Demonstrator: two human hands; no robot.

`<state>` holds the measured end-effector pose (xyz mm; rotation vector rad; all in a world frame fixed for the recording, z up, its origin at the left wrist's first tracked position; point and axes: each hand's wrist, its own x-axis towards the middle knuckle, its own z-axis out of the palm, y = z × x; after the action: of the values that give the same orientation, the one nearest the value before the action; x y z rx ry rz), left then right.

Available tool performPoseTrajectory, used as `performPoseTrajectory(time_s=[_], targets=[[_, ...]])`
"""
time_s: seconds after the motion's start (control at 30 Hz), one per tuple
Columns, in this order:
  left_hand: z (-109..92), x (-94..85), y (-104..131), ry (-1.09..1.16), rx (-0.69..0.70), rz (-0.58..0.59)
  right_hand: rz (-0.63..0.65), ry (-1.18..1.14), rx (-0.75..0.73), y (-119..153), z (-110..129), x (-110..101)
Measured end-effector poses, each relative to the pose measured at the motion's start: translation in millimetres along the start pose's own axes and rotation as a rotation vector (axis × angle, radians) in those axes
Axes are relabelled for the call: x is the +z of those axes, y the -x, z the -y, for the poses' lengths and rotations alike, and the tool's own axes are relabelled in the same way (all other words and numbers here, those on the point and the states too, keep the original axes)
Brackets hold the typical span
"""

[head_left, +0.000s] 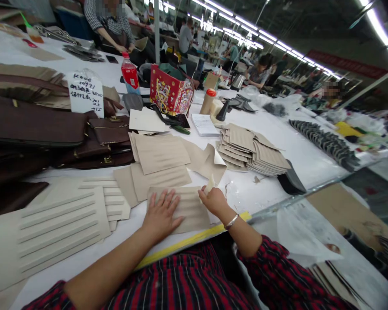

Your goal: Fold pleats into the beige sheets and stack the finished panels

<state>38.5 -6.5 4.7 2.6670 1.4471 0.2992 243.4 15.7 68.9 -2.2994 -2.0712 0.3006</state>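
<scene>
A tan ribbed panel point(192, 211) lies flat at the table's front edge. My left hand point(161, 215) rests on its left part, palm down with the fingers spread. At the panel's upper right corner, my right hand point(215, 200) is closed around a small pale tool point(210, 184), whose tip points up. Just behind the panel are more tan pieces point(161, 153), overlapping one another. Cream panels with raised strips point(60, 228) lie to the left of my left hand.
Dark brown bags point(35, 120) are piled at the left. Behind the work stand a red bottle point(129, 73), a red box point(171, 90) and an orange-capped jar point(208, 101). Stacked tan pieces point(250, 148) sit right of centre. Yellow tape point(194, 239) runs along the front edge.
</scene>
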Motion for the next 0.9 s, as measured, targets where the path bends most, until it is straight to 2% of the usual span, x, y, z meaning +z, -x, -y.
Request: performPoseTrajectory(time_s=[0.17, 0.27, 0.37, 0.43, 0.5, 0.6, 0.67, 0.73, 0.8, 0.9], targets=[[-4.3, 3.8, 0.0, 0.013, 0.002, -0.004, 0.005, -0.272, 0.079, 75.7, -8.0, 14.4], [2.5, 0.2, -0.8, 0.039, -0.004, -0.012, 0.020, -0.530, 0.073, 106.6, -11.4, 12.8], [24.3, -13.3, 2.1, 0.048, 0.003, -0.050, -0.023, -0.746, 0.143, 104.4, -8.6, -5.6], [40.4, -22.1, 8.1, 0.009, -0.003, -0.082, -0.008, -0.859, 0.203, 85.3, 3.4, -17.3], [50.8, -25.0, 15.6, -0.040, -0.034, -0.082, 0.070, -0.921, 0.183, 58.6, 26.5, -19.8], [53.3, -18.8, 24.1, -0.070, -0.086, -0.059, 0.097, -0.807, 0.001, 17.9, 73.1, -4.7], [50.3, -13.9, 26.4, -0.074, -0.109, -0.067, 0.034, -0.580, -0.108, -3.5, 100.5, 10.2], [47.5, -12.1, 27.0, -0.073, -0.127, -0.077, -0.047, -0.310, -0.164, -16.3, 117.4, 22.2], [46.3, -12.9, 27.1, -0.067, -0.139, -0.077, -0.098, -0.101, -0.201, -17.3, 121.9, 29.8], [46.8, -14.1, 27.7, -0.061, -0.151, -0.072, -0.089, 0.034, -0.296, 6.7, 109.6, 38.3]])
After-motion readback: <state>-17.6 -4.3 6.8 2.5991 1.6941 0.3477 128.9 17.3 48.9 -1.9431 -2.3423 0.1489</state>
